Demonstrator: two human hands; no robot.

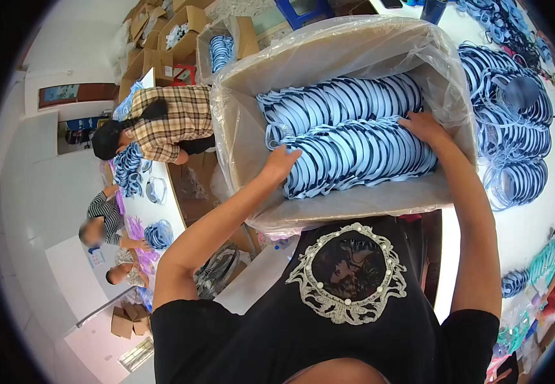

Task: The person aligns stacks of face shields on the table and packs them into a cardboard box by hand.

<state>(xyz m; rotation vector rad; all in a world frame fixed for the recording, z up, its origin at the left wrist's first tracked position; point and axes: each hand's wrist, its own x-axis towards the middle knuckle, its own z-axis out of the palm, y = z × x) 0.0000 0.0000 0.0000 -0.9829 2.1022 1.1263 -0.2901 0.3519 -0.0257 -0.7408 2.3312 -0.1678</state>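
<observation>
A large cardboard box (348,210) lined with clear plastic stands in front of my body. Two packed rows of light-blue and black looped bands lie inside, a far row (341,99) and a near row (361,157). My left hand (281,165) is closed on the left end of the near row, its thumb on top and its other fingers mostly hidden. At the right end of that row, my right hand (423,127) curls over the upper edge, with its fingertips partly hidden among the bands.
On the right, a white table (463,256) holds several stacks of similar bands (514,134). At the left, a person in a plaid shirt (172,118) bends over another table (168,205); other people sit farther along it. Open cartons (181,32) stand behind.
</observation>
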